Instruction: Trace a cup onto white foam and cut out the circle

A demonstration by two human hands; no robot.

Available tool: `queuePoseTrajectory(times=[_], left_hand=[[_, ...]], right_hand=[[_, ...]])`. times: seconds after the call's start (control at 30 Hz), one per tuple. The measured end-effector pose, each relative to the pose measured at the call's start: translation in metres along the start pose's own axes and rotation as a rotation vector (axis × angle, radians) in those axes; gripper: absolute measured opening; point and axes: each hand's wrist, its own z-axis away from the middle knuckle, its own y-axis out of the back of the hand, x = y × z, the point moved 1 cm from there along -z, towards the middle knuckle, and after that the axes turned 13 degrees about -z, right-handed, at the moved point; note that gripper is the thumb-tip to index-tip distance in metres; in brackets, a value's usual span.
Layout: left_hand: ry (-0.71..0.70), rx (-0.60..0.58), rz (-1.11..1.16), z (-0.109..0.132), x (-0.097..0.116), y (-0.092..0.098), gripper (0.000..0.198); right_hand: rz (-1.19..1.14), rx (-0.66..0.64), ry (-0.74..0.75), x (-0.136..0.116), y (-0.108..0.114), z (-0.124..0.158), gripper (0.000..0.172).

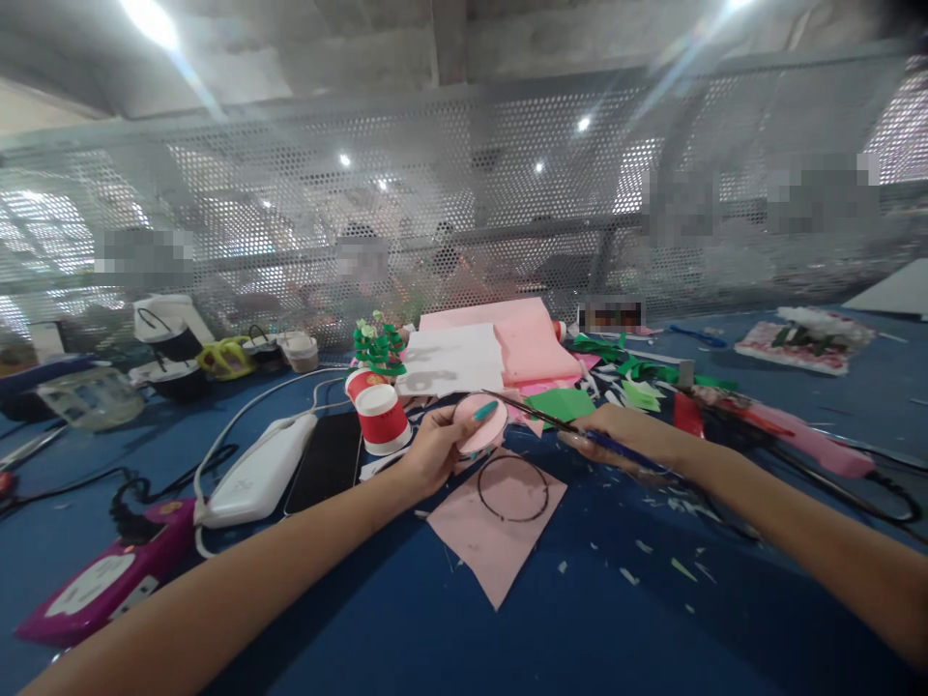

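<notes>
My left hand [442, 447] is closed on a pink paper disc [479, 423], thumb on its face. My right hand [616, 435] grips blue-handled scissors [540, 416] whose open blades point left toward the disc's edge. Below the hands lies a pink paper sheet [497, 532] on the blue table, with a black circle drawn on it [512, 488]. A red-and-white paper cup [383, 419] stands just left of my left hand, with a green paper plant [378, 348] behind it.
White and pink paper sheets [493, 353] and green scraps [638, 382] lie behind the hands. A white power bank [261, 469], a black phone [326, 462], cables and a purple device [108, 580] sit at left. A perforated metal screen [464, 193] closes the table's far side.
</notes>
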Motion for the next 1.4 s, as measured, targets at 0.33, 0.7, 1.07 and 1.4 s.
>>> queuePoseTrajectory(times=[0.33, 0.7, 1.07, 1.4], left_hand=[[-0.005, 0.015, 0.026, -0.0003, -0.0009, -0.0004, 0.015], [0.014, 0.014, -0.025, -0.0047, -0.0028, 0.0058, 0.014], [0.062, -0.078, -0.093, -0.0048, -0.0029, 0.0082, 0.010], [0.094, -0.111, 0.000, -0.0037, -0.0001, 0.0060, 0.014]], right_hand=[[-0.039, 0.005, 0.025, 0.0063, -0.0036, -0.0019, 0.049], [-0.020, 0.010, -0.025, 0.0041, -0.0013, -0.0006, 0.045], [0.002, -0.048, -0.035, 0.0019, 0.0020, 0.0013, 0.044], [0.005, -0.067, -0.038, 0.0030, 0.0020, 0.0014, 0.045]])
